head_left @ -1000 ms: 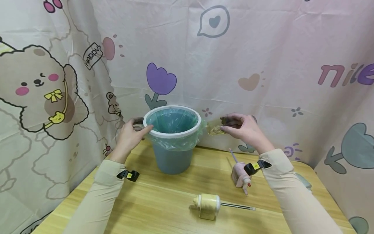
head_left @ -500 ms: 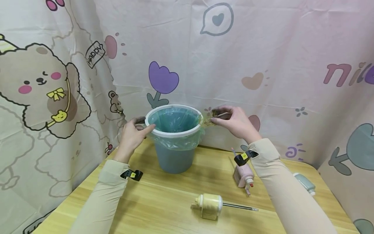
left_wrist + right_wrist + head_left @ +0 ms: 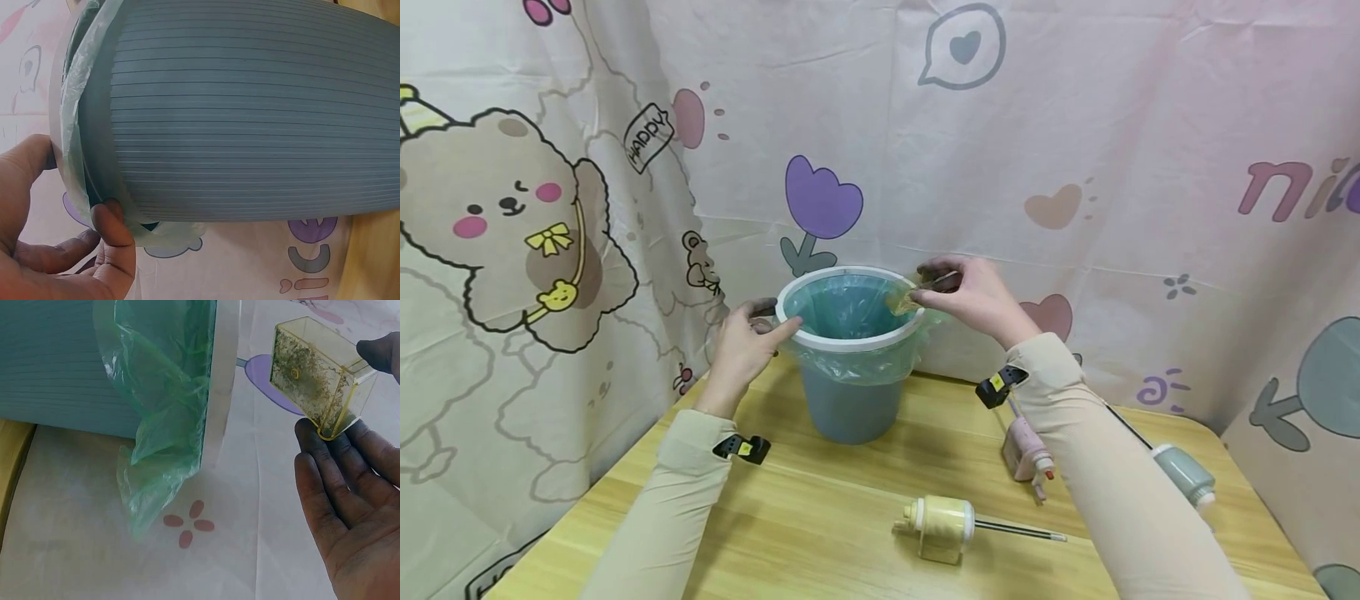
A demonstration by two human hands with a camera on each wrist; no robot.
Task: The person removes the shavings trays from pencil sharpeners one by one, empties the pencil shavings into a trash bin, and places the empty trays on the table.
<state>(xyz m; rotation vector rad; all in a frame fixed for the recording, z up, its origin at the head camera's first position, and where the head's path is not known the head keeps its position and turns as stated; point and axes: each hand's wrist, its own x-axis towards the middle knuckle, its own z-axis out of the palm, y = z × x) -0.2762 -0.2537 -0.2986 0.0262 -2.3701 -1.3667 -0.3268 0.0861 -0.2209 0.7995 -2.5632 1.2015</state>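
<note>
A blue-grey trash can [image 3: 853,408] with a white rim stands on the table, lined with a green plastic bag [image 3: 850,367] folded over its edge. My left hand [image 3: 741,354] grips the rim at its left side, thumb on top and fingers beneath. My right hand [image 3: 973,296] pinches a clear yellow shavings drawer [image 3: 309,375] at the can's right rim. Pencil shavings [image 3: 300,369] show inside the drawer, which tilts with its far end over the opening. In the right wrist view, sooty fingertips [image 3: 306,431] support the drawer from one side and the thumb presses the other.
A yellow pencil sharpener [image 3: 943,529] with a black pencil [image 3: 1018,530] in it lies at the front of the wooden table [image 3: 805,542]. Behind the right arm are a pink sharpener [image 3: 1026,450] and a grey-blue sharpener [image 3: 1183,473]. A printed curtain [image 3: 925,167] hangs close behind.
My right hand has moved left with the shavings drawer, from beside the can to over its right rim, and tilted it. My left hand has kept its grip on the rim.
</note>
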